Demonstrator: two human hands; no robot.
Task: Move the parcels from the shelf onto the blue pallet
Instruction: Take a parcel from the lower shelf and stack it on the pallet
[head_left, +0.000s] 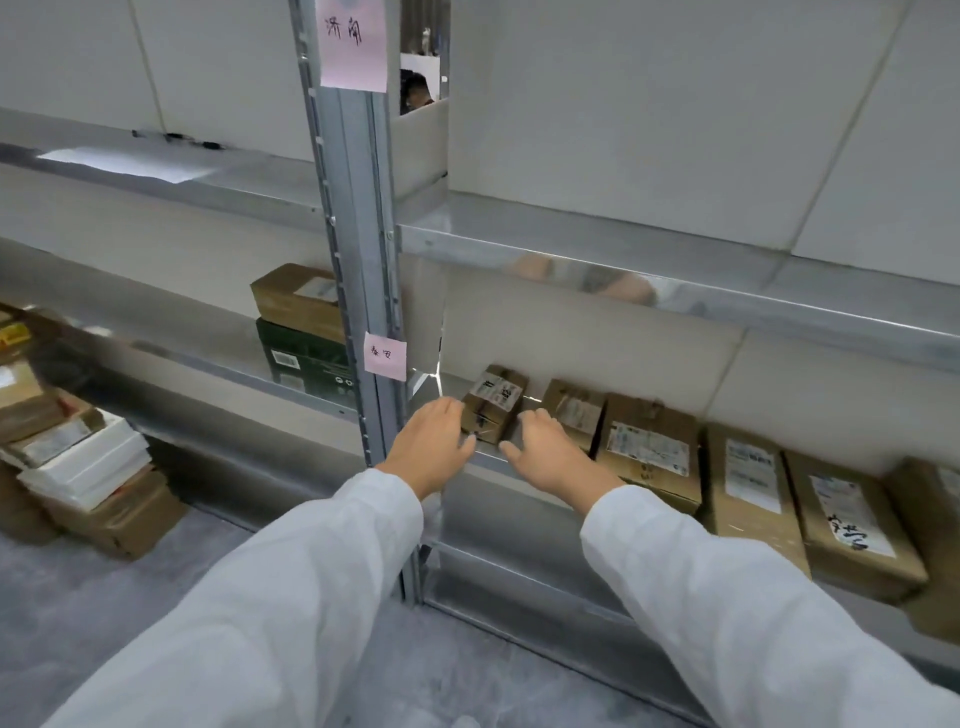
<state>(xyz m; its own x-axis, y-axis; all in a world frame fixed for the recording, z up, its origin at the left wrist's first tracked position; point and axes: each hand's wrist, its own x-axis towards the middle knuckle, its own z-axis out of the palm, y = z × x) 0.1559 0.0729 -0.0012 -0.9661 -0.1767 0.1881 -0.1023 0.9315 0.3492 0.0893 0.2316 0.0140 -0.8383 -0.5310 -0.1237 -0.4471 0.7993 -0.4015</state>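
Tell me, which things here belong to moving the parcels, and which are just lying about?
Job: left hand, right hand, small parcel between them, row of parcels beside it, metal shelf; blue pallet not in view.
Lying about: upper pink note, lower pink note, white paper on the upper shelf, dark green box in the next bay.

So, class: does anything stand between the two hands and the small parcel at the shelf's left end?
Nothing visible does: the open left hand and right hand flank the small parcel on the shelf.
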